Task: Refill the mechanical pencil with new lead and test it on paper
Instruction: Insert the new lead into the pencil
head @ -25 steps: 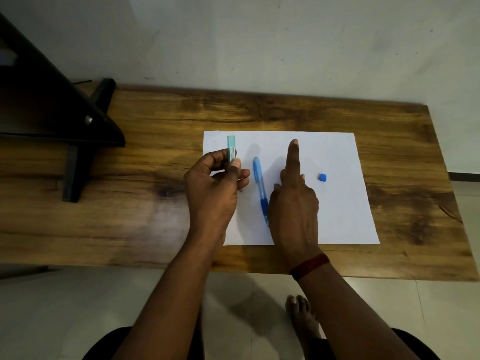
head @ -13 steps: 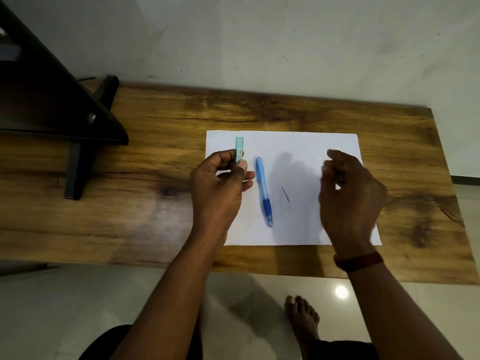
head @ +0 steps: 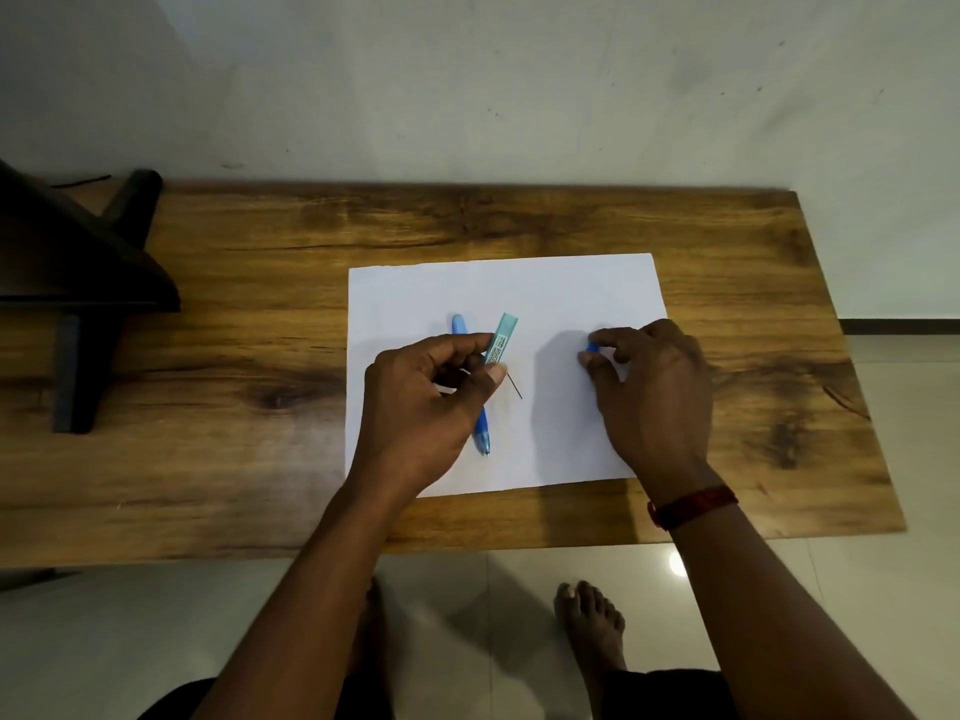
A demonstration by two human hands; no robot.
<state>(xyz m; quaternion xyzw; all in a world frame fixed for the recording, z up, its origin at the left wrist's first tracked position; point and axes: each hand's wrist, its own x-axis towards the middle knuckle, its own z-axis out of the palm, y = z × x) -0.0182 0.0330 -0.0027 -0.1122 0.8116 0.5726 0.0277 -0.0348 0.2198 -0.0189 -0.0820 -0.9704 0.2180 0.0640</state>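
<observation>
A white sheet of paper [head: 571,293] lies on the wooden table [head: 260,304]. On it rests a blue mechanical pencil [head: 481,431], tip toward me, its middle hidden under my left hand [head: 421,407]. That hand is shut on a teal lead case [head: 501,340], held upright between thumb and fingers. A thin dark lead [head: 515,387] lies on the paper just right of the thumb. My right hand [head: 654,387] rests on the paper's right part, its fingertips pinching a small blue cap [head: 592,348].
A dark stand with legs [head: 78,314] sits at the table's left end. A white wall runs behind the table. The table's front edge is near my forearms, with tiled floor and my bare feet [head: 592,621] below.
My right hand has come down onto the small blue cap on the paper. My left hand moved right over the pencil with the lead case.
</observation>
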